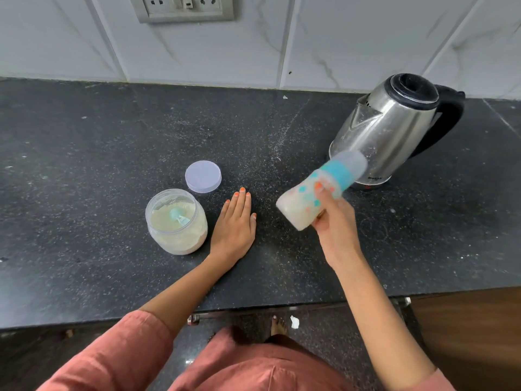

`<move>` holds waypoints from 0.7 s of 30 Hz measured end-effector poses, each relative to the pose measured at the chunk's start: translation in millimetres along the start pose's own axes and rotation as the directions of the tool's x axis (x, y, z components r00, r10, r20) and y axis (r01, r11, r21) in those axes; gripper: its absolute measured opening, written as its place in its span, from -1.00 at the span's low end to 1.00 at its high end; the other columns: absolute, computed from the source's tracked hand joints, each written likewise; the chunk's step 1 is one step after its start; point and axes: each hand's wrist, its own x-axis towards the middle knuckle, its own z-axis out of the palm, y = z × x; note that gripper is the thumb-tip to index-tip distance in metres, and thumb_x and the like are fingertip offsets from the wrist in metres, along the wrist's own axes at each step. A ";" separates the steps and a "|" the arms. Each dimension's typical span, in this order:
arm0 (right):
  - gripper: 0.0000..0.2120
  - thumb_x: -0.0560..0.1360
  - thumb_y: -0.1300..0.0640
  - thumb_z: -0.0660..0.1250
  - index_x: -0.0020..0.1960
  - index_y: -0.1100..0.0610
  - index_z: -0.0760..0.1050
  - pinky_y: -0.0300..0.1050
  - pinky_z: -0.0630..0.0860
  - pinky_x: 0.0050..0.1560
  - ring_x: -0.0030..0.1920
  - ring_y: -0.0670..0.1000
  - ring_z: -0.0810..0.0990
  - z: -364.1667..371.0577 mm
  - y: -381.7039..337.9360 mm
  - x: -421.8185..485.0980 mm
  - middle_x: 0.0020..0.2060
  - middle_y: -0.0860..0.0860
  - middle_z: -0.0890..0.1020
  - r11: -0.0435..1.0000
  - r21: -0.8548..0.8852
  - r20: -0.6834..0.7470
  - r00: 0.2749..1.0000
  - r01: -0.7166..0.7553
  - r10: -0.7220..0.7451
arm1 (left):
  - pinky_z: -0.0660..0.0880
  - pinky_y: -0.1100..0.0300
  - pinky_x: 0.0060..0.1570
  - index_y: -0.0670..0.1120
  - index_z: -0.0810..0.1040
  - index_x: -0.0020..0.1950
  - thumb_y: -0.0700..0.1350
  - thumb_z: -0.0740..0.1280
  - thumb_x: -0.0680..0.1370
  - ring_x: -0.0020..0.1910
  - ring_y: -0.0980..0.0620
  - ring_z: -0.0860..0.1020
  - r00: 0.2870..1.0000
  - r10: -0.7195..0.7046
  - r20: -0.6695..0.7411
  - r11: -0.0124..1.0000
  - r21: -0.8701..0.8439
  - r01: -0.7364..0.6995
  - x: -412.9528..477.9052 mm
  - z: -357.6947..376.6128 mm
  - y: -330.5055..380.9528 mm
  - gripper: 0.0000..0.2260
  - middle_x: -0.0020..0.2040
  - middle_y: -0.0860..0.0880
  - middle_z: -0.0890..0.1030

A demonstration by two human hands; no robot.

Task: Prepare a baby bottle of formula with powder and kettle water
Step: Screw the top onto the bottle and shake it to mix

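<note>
My right hand [335, 221] grips a baby bottle [303, 201] above the counter, tilted with its teal collar and clear cap pointing up and right. The bottle is blurred and holds milky white liquid. My left hand [234, 224] lies flat on the black counter, palm down, fingers together, holding nothing. Just left of it stands an open clear jar of pale formula powder [176, 221] with a teal scoop [177, 215] resting in the powder. A steel electric kettle [394, 128] with a black lid and handle stands at the back right, behind the bottle.
The jar's round translucent lid [203, 176] lies on the counter behind the jar. The black stone counter [112, 153] is dusted with powder specks. A tiled wall with a socket panel [183, 7] runs along the back. The counter's front edge is near my body.
</note>
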 end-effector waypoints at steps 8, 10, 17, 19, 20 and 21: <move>-0.62 0.11 0.09 0.55 -0.10 0.05 0.55 -0.18 0.56 -0.11 -0.16 -0.14 0.64 -9.3 -8.0 -5.0 -0.25 -0.10 0.69 0.892 -0.449 0.231 0.971 0.049 0.062 | -0.21 0.17 0.43 -0.16 -0.07 0.51 -0.04 -0.09 0.65 0.52 0.01 -0.11 1.000 -0.002 0.016 1.000 0.003 0.002 -0.4 -1.5 0.3 -0.54 0.54 -0.09 -0.08; -0.56 0.14 -0.02 0.52 -0.04 0.07 0.53 -0.19 0.60 -0.14 -0.15 -0.13 0.65 -7.7 -11.1 1.1 -0.22 -0.10 0.69 0.978 -0.205 0.129 0.992 0.022 0.004 | -0.20 0.16 0.44 -0.17 -0.07 0.51 -0.04 -0.09 0.65 0.52 0.00 -0.10 1.000 -0.001 0.011 1.000 0.007 0.000 -0.8 -1.5 0.4 -0.54 0.54 -0.09 -0.07; -0.85 0.38 0.24 0.38 -0.08 0.05 0.53 -0.14 0.55 -0.03 -0.11 -0.07 0.62 -2.1 6.1 -7.4 -0.19 -0.06 0.65 0.914 -0.406 0.157 0.985 0.000 0.069 | -0.19 0.15 0.44 -0.17 -0.07 0.51 -0.05 -0.08 0.65 0.52 -0.01 -0.10 1.000 -0.003 0.026 1.000 -0.004 0.003 -0.6 -2.9 1.3 -0.54 0.54 -0.11 -0.07; -0.78 0.27 0.22 0.46 -0.12 0.04 0.55 -0.22 0.57 -0.09 -0.16 -0.12 0.63 -4.7 4.8 -11.6 -0.26 -0.10 0.67 0.863 -0.505 0.220 0.970 0.020 0.106 | -0.20 0.16 0.44 -0.17 -0.08 0.51 -0.05 -0.08 0.65 0.52 0.00 -0.11 0.999 -0.006 0.034 1.000 -0.010 0.006 -0.5 -3.1 1.0 -0.54 0.54 -0.10 -0.08; -0.74 0.21 0.16 0.47 -0.11 0.05 0.55 -0.21 0.57 -0.09 -0.16 -0.12 0.63 -3.4 1.9 -10.3 -0.27 -0.10 0.68 0.902 -0.431 0.211 0.974 0.018 0.082 | -0.20 0.16 0.44 -0.16 -0.08 0.51 -0.05 -0.09 0.65 0.52 0.00 -0.11 1.000 -0.006 0.031 1.000 -0.006 0.006 -0.5 -3.0 1.0 -0.54 0.54 -0.10 -0.08; -0.70 0.19 0.09 0.45 -0.09 0.07 0.55 -0.17 0.57 -0.07 -0.15 -0.11 0.64 -2.2 -0.3 -6.7 -0.25 -0.10 0.68 0.955 -0.297 0.168 0.985 0.004 0.048 | -0.21 0.16 0.44 -0.16 -0.08 0.51 -0.04 -0.09 0.65 0.52 0.00 -0.11 1.000 -0.006 0.023 1.000 -0.003 0.006 -0.5 -3.0 1.0 -0.54 0.54 -0.09 -0.08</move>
